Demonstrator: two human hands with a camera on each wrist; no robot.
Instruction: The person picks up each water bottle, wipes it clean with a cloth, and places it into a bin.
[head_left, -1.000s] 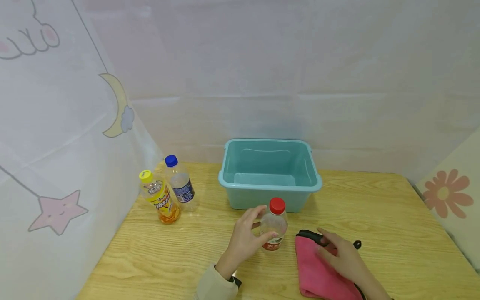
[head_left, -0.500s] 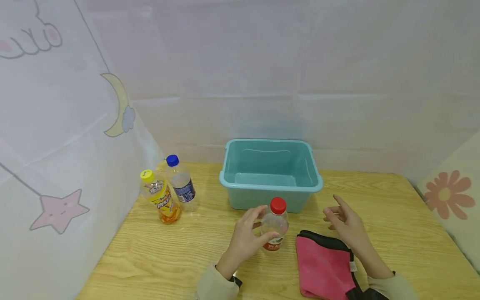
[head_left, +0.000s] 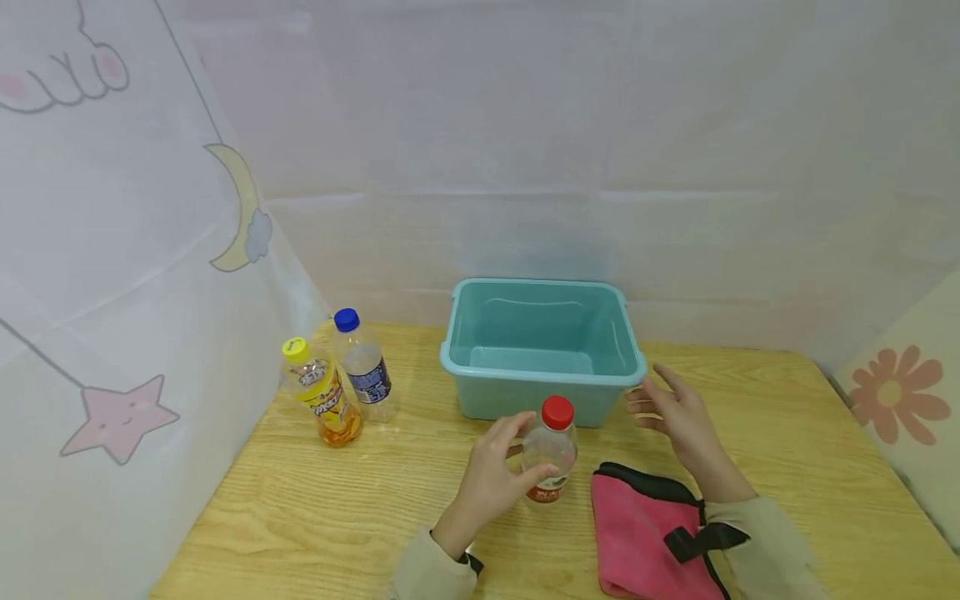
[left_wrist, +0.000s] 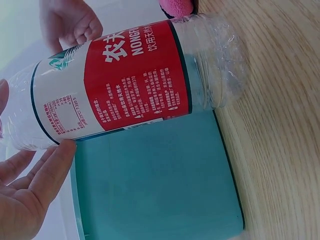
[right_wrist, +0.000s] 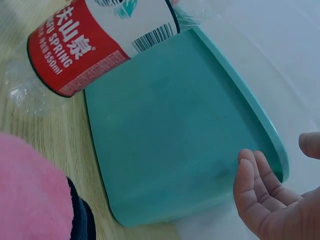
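My left hand holds a clear plastic water bottle round its upper part, thumb on the near side. The bottle stands upright on the table in front of the bin; it has a red cap and a red and white label. My right hand is beside the right front corner of the turquoise plastic bin, fingers loosely bent and holding nothing. In the right wrist view its fingertips overlap the bin's side; whether they touch it I cannot tell. A folded pink cloth with black edging lies under my right forearm.
At the left of the wooden table stand a yellow-capped bottle with some orange contents and a blue-capped bottle, side by side. A pale cloth backdrop rises behind the bin.
My right hand has moved off the pink cloth, forward and toward the bin's right front corner. My left hand and the red-capped bottle have stayed in place.
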